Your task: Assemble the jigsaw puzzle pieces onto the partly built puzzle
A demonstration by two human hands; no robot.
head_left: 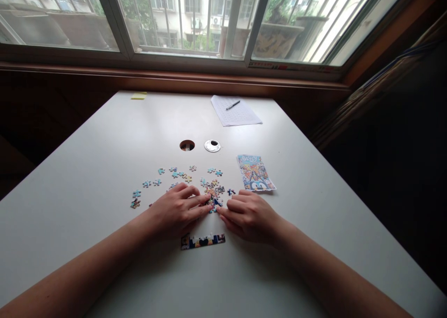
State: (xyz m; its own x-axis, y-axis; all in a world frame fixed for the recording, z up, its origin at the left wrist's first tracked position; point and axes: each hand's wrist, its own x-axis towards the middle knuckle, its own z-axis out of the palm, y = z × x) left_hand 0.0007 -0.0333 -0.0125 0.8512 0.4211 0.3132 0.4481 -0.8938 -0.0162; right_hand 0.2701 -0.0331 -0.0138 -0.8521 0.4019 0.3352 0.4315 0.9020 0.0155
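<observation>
puzzle pieces (pixel 172 186) partly hidden by left hand (pixel 179 208), forearms (pixel 104 255) cut off, paper (pixel 240 116) illegible

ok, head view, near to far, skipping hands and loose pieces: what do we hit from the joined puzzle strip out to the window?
Joined puzzle strip → printed picture sheet → round metal cover → white paper → window.

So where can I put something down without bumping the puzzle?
The white table is bare left of the loose pieces, and between the yellow paper and the round hole. Right of the picture sheet too. It's crowded at the left hand and right hand, where pieces bunch.
</observation>
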